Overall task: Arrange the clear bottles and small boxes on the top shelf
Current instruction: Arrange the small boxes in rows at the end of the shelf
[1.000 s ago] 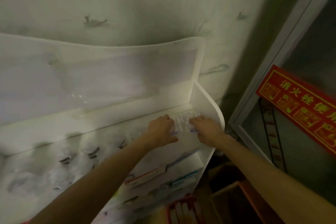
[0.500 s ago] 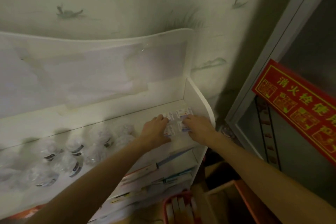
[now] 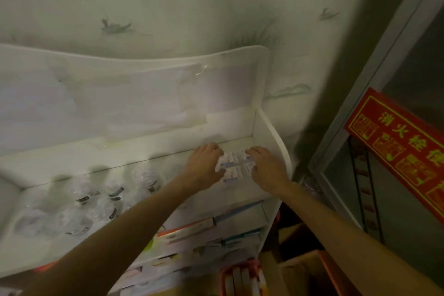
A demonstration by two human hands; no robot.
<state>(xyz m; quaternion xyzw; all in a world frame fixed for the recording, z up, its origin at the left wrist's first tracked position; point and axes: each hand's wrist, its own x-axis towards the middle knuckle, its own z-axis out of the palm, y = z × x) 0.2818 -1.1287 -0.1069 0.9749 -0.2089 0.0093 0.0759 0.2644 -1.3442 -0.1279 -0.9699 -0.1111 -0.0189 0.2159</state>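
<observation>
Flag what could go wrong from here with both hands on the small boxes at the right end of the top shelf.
1. The small boxes are squeezed between the left hand and right hand; uneven pressure could make the cluster buckle or scatter.
2. They sit near the top shelf front edge; one could drop off.
3. The left forearm crosses beside the clear bottles; pulling back could topple one.

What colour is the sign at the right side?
The sign is red with yellow-green characters, seen in the head view.
</observation>
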